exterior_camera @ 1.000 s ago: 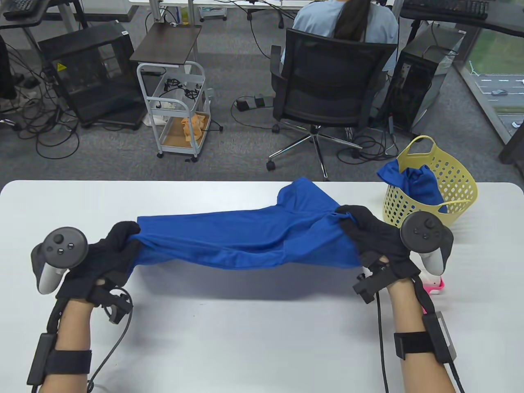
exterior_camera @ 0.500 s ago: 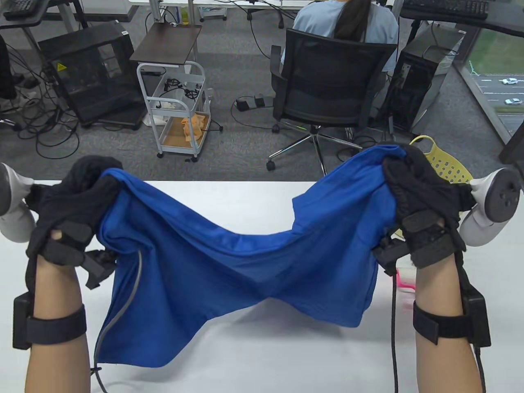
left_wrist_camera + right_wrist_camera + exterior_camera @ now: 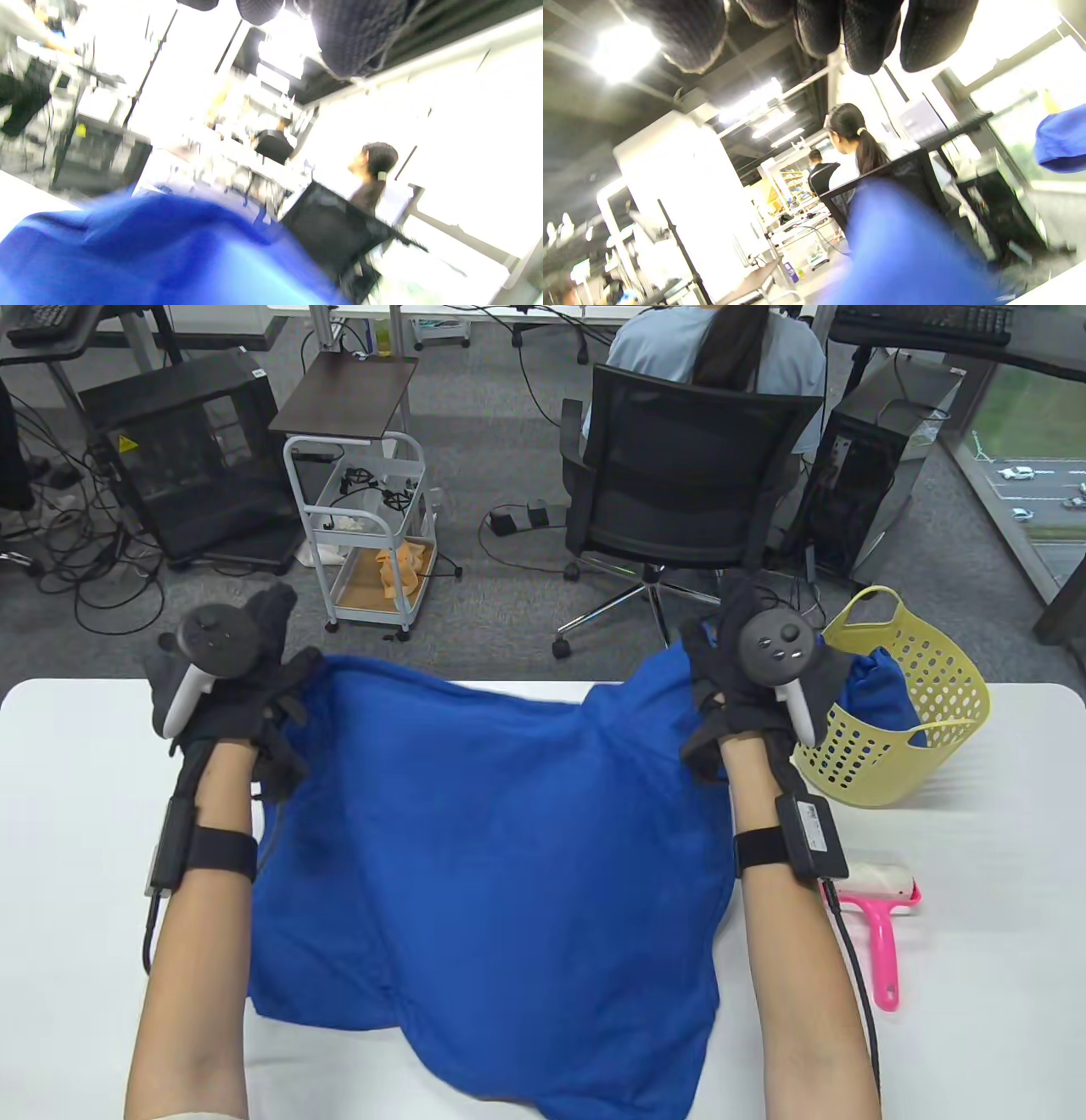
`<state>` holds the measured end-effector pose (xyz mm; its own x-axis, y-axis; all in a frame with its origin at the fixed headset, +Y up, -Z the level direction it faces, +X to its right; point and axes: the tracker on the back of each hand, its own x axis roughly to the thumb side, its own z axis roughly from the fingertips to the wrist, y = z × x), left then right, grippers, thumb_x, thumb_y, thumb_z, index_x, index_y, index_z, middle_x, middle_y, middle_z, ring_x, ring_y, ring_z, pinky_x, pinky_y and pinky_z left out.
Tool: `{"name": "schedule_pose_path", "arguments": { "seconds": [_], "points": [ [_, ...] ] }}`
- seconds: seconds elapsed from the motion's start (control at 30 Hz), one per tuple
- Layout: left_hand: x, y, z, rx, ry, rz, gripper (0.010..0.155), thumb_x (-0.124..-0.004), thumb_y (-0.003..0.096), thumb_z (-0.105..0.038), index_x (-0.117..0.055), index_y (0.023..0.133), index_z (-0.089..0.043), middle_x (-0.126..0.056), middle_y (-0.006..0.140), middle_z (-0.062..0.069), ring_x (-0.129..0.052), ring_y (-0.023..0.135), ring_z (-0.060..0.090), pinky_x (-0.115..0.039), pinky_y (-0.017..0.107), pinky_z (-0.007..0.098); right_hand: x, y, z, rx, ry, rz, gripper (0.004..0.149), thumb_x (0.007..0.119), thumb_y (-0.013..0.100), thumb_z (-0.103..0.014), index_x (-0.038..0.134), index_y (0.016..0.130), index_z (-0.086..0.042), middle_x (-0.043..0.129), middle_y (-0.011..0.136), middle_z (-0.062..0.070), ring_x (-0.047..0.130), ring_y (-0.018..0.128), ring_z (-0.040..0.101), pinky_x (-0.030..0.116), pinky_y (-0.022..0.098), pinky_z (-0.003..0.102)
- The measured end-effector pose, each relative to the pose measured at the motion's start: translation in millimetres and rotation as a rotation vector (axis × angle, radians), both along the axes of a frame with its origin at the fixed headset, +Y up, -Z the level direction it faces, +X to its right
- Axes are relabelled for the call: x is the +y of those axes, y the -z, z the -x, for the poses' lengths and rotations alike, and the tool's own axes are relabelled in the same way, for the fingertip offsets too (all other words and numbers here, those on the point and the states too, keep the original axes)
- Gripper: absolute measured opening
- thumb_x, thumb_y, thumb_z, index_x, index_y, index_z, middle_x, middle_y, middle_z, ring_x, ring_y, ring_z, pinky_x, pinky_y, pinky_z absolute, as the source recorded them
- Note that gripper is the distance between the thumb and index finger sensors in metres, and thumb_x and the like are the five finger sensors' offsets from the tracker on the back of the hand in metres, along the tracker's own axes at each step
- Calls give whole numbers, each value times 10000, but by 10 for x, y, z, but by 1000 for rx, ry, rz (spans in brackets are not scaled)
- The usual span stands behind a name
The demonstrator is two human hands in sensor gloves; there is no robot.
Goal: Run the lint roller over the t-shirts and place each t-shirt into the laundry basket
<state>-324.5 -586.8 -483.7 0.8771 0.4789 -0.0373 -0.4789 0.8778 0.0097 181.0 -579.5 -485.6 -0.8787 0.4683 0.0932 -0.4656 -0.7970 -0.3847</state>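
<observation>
- A blue t-shirt (image 3: 492, 857) is spread wide over the white table (image 3: 85, 780), and its far edge reaches the table's far edge
- The left hand (image 3: 242, 678) is at the t-shirt's far left corner; whether its fingers pinch the cloth or have let go cannot be told, since the tracker and glove hide them
- The right hand (image 3: 755, 678) is at the t-shirt's far right corner, and its hold is equally hidden; in the right wrist view the fingers (image 3: 869, 34) hang down side by side with nothing visible between them
- A yellow laundry basket (image 3: 942, 712) stands just right of the t-shirt's far right corner, with another blue garment (image 3: 878, 687) inside
- A pink lint roller (image 3: 882, 908) lies on the table to the right of the t-shirt, nearer than the basket
</observation>
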Motion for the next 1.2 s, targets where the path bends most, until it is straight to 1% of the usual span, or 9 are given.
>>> {"name": "schedule_pose_path", "arguments": {
  "seconds": [0.07,0.17,0.23,0.33,0.47,0.6,0.77,0.93,1.2],
  "points": [
    [-300,-149,3,-58,61,132,668,-742,534,-447,-391,1100,-389,-398,1189,-96,-308,1166,291,-262,801,584,-227,-235,104,92,-46,33,546,685,539,-397,544,1041,-234,644,1095,111,742,918,396,703,626,550],
    [-826,-444,-14,-150,200,333,632,-770,525,-470,-489,1088,-401,-480,1184,-115,-352,1174,263,-258,802,564,-642,-667,211,195,-106,242,520,693,547,-406,597,1031,-241,653,1103,106,729,935,398,679,644,562],
    [-1146,-637,-58,-201,254,470,636,-770,526,-488,-491,1091,-403,-438,1196,-118,-312,1174,275,-249,803,563,-890,-872,232,202,-163,364,547,705,546,-422,587,1044,-229,622,1121,118,687,952,423,653,653,577],
    [-1526,-925,-135,-219,306,572,678,-771,514,-524,-454,1104,-420,-335,1211,-89,-251,1164,329,-248,790,603,-1256,-1128,174,135,-291,660,610,701,543,-458,529,1068,-200,543,1144,154,632,972,437,629,665,576],
    [-1796,-1159,-129,-183,280,613,757,-754,509,-567,-332,1124,-439,-215,1213,-25,-211,1137,434,-275,752,687,-1625,-1412,60,98,-373,900,748,687,517,-540,412,1098,-158,412,1164,209,536,989,484,591,668,605],
    [-1909,-1230,-91,-161,260,615,768,-743,518,-562,-265,1110,-459,-148,1195,-43,-142,1127,418,-284,739,706,-1810,-1579,45,102,-387,983,814,682,499,-581,362,1105,-143,315,1166,234,433,1009,503,532,673,656],
    [-1936,-1254,-72,-144,228,599,759,-735,520,-565,-268,1109,-462,-150,1195,-56,-125,1127,397,-286,741,699,-1851,-1605,15,78,-367,912,798,691,499,-554,346,1098,-156,308,1164,221,435,1003,505,524,681,643],
    [-1984,-1285,-34,-126,173,594,746,-718,523,-572,-261,1105,-472,-123,1187,-82,-76,1121,361,-238,734,689,-1943,-1634,-32,85,-440,955,773,664,499,-540,302,1082,-185,218,1159,136,335,1016,438,468,702,620],
    [-1976,-1304,-22,-108,166,631,738,-704,526,-584,-236,1093,-513,-80,1176,-118,-32,1116,329,-208,733,682,-1946,-1316,-191,21,-382,1000,733,669,486,-476,290,1072,-253,181,1164,64,305,1031,394,432,721,621]
  ]
}}
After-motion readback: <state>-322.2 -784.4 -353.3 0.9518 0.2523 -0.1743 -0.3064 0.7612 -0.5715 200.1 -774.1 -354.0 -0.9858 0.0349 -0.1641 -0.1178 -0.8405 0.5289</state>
